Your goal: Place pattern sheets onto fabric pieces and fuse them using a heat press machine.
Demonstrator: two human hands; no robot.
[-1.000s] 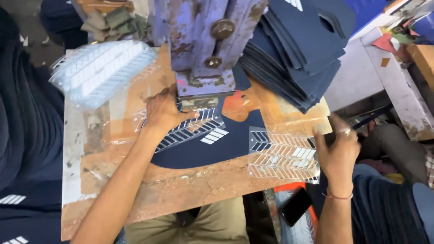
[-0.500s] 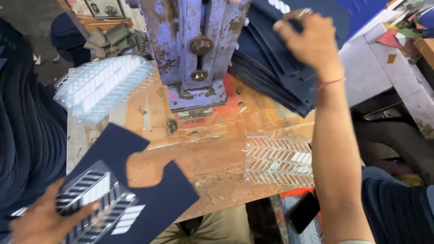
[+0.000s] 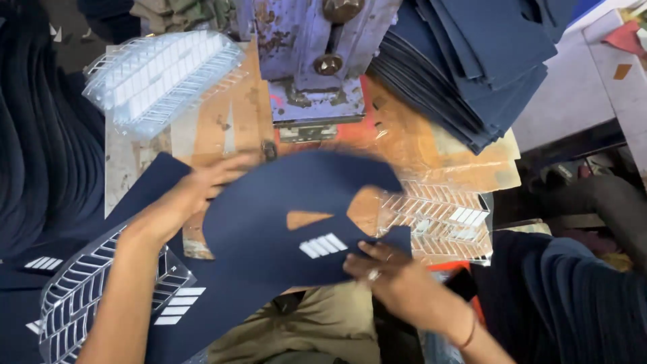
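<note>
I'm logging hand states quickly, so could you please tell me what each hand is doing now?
Left hand: resting on the navy fabric piece, grip unclear.
Right hand: pinching the same piece's near edge.
</note>
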